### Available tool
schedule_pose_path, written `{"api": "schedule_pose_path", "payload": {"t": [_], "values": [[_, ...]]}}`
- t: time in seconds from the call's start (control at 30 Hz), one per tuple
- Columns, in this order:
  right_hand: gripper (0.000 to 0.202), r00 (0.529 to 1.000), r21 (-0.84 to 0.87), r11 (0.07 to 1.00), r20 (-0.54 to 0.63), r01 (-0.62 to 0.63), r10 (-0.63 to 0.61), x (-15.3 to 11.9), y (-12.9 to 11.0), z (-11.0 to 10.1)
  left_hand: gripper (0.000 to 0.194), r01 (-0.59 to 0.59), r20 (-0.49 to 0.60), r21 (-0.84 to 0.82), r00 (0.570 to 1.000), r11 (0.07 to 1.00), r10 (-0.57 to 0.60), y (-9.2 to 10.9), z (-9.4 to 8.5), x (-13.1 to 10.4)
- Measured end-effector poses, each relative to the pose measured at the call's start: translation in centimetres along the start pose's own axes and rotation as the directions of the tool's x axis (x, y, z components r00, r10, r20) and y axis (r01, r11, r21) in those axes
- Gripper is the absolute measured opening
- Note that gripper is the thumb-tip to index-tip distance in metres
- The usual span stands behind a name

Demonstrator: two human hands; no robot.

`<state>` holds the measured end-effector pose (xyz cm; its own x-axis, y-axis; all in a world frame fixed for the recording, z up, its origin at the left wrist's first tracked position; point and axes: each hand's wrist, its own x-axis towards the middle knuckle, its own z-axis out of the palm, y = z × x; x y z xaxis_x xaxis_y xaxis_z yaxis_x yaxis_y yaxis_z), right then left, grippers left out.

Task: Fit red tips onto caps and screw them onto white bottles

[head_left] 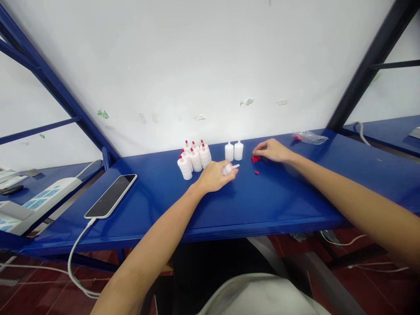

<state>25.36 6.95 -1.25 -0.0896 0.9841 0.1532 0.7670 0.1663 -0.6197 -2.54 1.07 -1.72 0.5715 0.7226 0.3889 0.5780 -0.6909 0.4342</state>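
My left hand [214,176] is wrapped round a white squeeze bottle [227,169], which lies tilted with its bare nozzle pointing right. Over a small pile of red caps [256,159], the fingertips of my right hand [271,151] are pinched together; whatever they hold, if anything, is too small to make out. One loose red cap [256,173] lies just in front of the pile. Two white bottles [233,151] with uncapped nozzles stand upright between my hands, farther back. Left of them stands a cluster of several white bottles [195,159] with red tips.
A clear plastic bag [310,138] with something red inside lies at the back right. On the left of the blue table [157,210] rests a phone [111,196] with a white cable plugged in. Beyond it is a power strip [46,201]. A white wall [213,65] rises behind.
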Motion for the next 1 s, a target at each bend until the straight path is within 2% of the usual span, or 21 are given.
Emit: {"api": "schedule_pose_path", "payload": {"t": [0.23, 0.37, 0.57, 0.83, 0.9, 1.0], "values": [[0.023, 1.0, 0.015, 1.0, 0.011, 0.002, -0.002, 0.0, -0.1, 0.0, 0.039, -0.006, 0.01, 0.01, 1.0, 1.0, 0.006, 0.0, -0.1, 0.0], [0.026, 0.999, 0.013, 0.999, -0.022, -0.032, 0.032, 0.1, 0.2, 0.1, 0.039, -0.006, 0.011, 0.015, 1.0, 1.0, 0.006, 0.0, -0.1, 0.0], [0.024, 0.997, -0.074, 0.997, -0.076, -0.008, 0.002, 0.6, 1.1, 0.1, 0.04, -0.006, 0.013, 0.025, 1.0, 1.0, 0.006, 0.0, -0.1, 0.0], [0.027, 0.999, -0.102, 0.995, 0.033, 0.018, -0.015, 0.6, 1.3, -0.3, 0.04, 0.001, 0.015, 0.034, 1.0, 0.999, -0.002, 0.0, -0.3, 0.0], [0.029, 1.0, -0.091, 0.996, 0.002, 0.0, 0.0, 0.4, 0.8, -0.4, 0.04, 0.001, 0.024, 0.036, 1.0, 0.999, -0.002, 0.0, -0.3, 0.0], [0.037, 0.989, -0.106, 0.994, -0.149, -0.027, 0.011, -0.4, -0.4, -0.5, 0.04, 0.007, 0.037, 0.042, 0.999, 0.999, -0.009, -0.1, -0.3, -0.1]]}}
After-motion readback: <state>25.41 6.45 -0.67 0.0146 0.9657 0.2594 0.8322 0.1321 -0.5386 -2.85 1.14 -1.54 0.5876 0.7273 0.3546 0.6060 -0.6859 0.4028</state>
